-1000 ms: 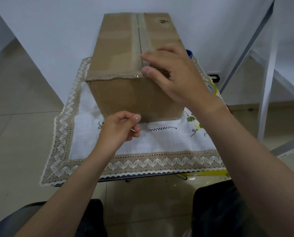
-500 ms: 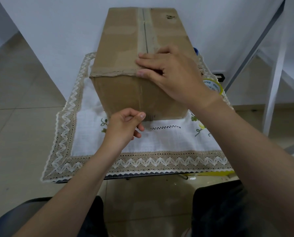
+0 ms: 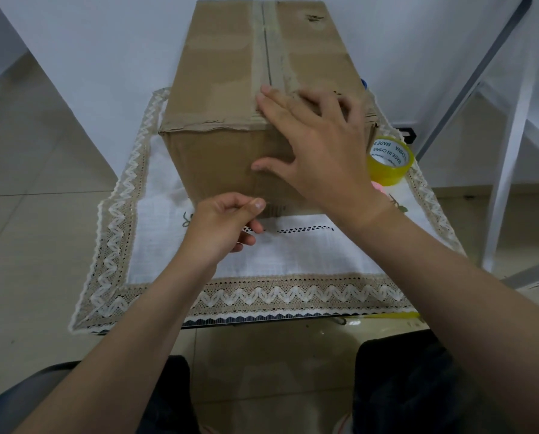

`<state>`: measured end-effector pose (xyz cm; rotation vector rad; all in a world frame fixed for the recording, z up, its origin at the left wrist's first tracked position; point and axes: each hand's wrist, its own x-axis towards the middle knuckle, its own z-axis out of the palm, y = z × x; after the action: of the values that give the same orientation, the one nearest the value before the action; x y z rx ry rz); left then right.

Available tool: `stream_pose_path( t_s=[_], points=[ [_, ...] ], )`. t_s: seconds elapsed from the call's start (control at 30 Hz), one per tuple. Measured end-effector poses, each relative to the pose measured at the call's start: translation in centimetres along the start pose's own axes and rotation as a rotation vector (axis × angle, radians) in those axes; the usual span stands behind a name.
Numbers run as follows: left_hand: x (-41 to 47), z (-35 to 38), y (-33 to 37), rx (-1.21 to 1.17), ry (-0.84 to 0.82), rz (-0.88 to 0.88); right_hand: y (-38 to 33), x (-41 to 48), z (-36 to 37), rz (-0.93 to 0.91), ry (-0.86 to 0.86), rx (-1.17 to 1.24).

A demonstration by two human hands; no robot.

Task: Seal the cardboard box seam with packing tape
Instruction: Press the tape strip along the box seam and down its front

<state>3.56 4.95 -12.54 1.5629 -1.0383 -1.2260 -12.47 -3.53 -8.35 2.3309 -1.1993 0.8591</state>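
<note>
A brown cardboard box stands on a cloth-covered table, its top seam running away from me under a strip of clear tape. My right hand lies spread over the box's near top edge, fingers on the taped seam and thumb pressed on the front face. My left hand is low at the front face, thumb and forefinger pinched together at the bottom of a faint clear tape strip; the tape itself is hard to see there. A yellow tape roll sits on the table right of the box.
A white tablecloth with lace trim covers the small table. A white wall stands behind the box. A white metal frame rises on the right. Tiled floor surrounds the table, and my knees are below its near edge.
My right hand slid from the box top to the near edge, and its thumb dropped onto the front face. My left hand stayed pinched low at the front. The view moved closer.
</note>
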Motion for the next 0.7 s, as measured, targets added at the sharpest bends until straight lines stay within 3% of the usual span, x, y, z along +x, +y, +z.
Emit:
stream_pose_path(
  t_s=[0.33, 0.7],
  points=[
    [0.0, 0.3, 0.2, -0.01, 0.004, -0.024, -0.4, 2.1, -1.5, 0.133, -0.002, 0.147],
    [0.2, -0.7, 0.9, 0.07, 0.006, -0.037, -0.3, 0.1, -0.5, 0.036, -0.051, 0.0]
  ],
)
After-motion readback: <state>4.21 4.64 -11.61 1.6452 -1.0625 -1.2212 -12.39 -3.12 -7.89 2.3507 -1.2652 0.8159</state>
